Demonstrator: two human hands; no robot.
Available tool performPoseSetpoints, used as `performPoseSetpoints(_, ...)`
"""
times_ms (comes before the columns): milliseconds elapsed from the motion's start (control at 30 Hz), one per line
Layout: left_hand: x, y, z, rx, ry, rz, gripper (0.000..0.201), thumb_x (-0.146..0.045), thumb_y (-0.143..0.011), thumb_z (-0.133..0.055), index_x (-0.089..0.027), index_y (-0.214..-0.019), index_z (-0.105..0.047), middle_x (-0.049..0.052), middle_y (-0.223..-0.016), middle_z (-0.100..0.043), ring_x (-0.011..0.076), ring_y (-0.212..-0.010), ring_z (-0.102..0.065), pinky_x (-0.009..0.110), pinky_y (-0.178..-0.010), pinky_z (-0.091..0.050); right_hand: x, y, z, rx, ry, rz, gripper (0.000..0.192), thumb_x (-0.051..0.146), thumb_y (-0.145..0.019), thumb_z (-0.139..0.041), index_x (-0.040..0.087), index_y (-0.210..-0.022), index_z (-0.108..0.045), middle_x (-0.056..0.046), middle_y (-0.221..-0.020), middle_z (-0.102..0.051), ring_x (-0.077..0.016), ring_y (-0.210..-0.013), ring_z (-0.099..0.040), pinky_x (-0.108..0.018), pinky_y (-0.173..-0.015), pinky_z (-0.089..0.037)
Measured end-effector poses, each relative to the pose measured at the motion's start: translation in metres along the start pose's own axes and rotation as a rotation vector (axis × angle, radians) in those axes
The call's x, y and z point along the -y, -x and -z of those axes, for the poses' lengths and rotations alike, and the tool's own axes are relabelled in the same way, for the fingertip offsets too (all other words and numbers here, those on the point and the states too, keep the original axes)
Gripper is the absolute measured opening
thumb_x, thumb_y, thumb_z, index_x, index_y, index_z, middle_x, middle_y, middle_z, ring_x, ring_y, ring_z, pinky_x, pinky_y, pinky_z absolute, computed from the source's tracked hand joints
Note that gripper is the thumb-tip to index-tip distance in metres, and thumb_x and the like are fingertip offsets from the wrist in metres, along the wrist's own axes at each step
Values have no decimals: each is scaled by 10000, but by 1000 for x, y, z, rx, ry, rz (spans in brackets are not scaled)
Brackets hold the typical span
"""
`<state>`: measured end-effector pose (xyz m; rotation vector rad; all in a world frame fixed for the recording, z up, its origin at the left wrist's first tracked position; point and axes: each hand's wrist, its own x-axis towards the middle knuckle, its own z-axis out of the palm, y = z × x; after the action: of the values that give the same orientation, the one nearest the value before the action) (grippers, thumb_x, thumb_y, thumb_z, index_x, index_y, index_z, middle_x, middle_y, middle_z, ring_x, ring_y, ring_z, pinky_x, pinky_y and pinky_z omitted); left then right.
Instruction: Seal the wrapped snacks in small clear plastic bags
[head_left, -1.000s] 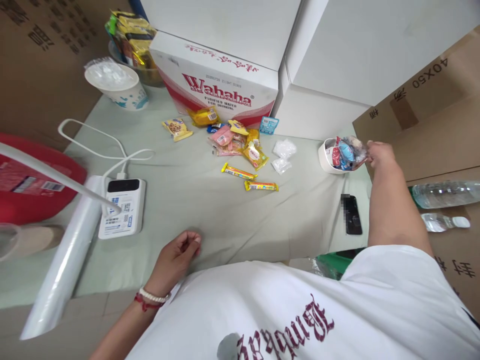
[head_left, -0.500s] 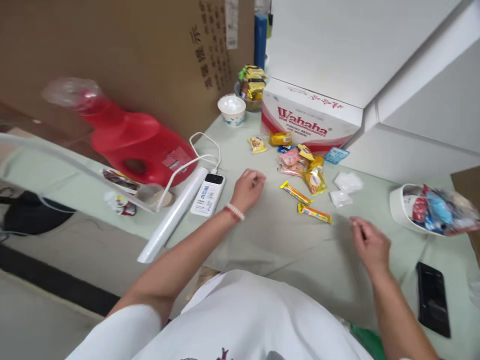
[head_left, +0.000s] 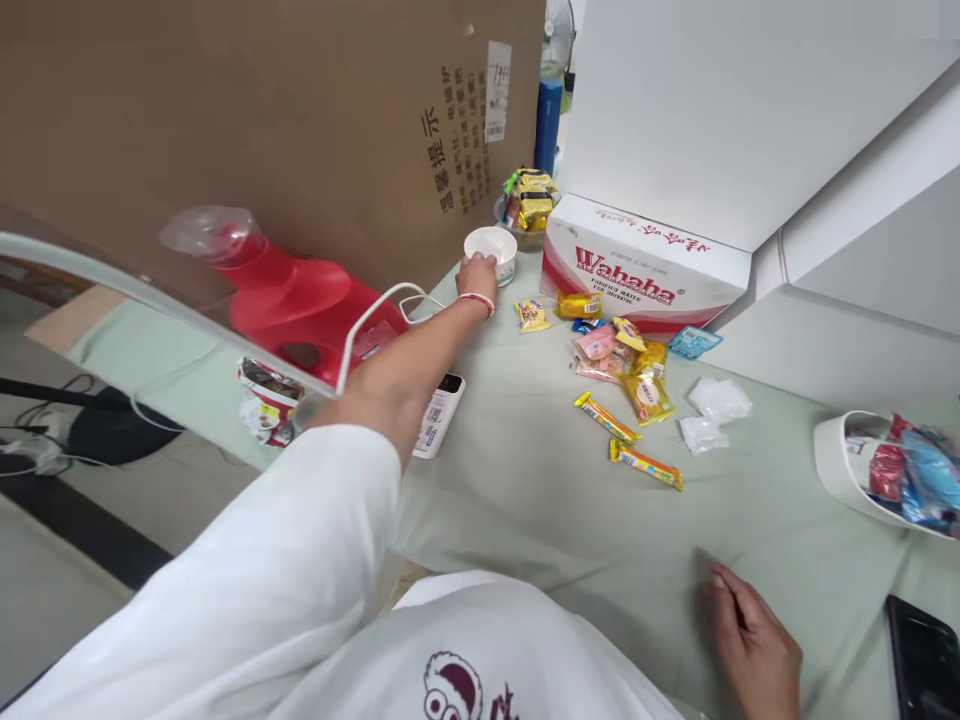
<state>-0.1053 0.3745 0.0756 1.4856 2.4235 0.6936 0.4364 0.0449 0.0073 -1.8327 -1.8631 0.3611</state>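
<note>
My left hand (head_left: 477, 278) reaches far across the table and closes on the near rim of a white paper bowl (head_left: 504, 268), fingers over the edge. Low on the right, my right hand (head_left: 754, 635) rests near the tabletop with its fingers curled in and nothing visible in them. Between the hands lie two yellow candy sticks (head_left: 607, 418). Behind them is a pile of wrapped snacks, with a pink packet (head_left: 598, 345) and a gold packet (head_left: 648, 395). A small yellow packet (head_left: 532, 316) lies close to the bowl.
A Wahaha carton (head_left: 645, 262) stands at the back. On the left are a red jug (head_left: 307, 300), a white cable (head_left: 375, 325) and a power bank (head_left: 441, 420). On the right are crumpled white wrappers (head_left: 718, 400), a white bin (head_left: 832, 465) of wrappers and a black phone (head_left: 926, 655).
My left hand has moved forward from the table's middle to the paper bowl and taken hold of its rim. My right hand has drawn back nearer my body. The view has shifted.
</note>
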Motion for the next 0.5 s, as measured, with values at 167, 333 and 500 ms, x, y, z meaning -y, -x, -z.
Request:
performPoseSetpoints(167,-19,108,22,37,-292,-241,321,-161,-1026,-397,-157,-1105,-708,178,-1200,-664,346,-1136,-585,485,-933,-390,59,-43,12,-82,-72,133,322,461,-1013,-542,235,-1045,-769,-95,-941,-790,-265,-825,-754,-402,-789,-610)
performPoseSetpoints(333,-34,265,38,241,-430,-565,351,-92,-991,-402,-213,-1139,-696,145,-1139,-701,295,-1038,-642,467,-880,-412,165,-107,12,-65,-200,586,304,332,-1018,-581,237,-1294,-669,-148,-1221,-717,-298,-1157,-678,-494,-1004,-560)
performPoseSetpoints(500,-16,353,20,266,-364,-800,249,-126,-985,-510,-217,-1129,-691,138,-1266,-694,266,-1028,-653,399,-766,-494,240,-142,-29,660,152,699,323,168,-996,-553,144,-1301,-655,-176,-1346,-666,-288,-1193,-681,-416,-1006,-564)
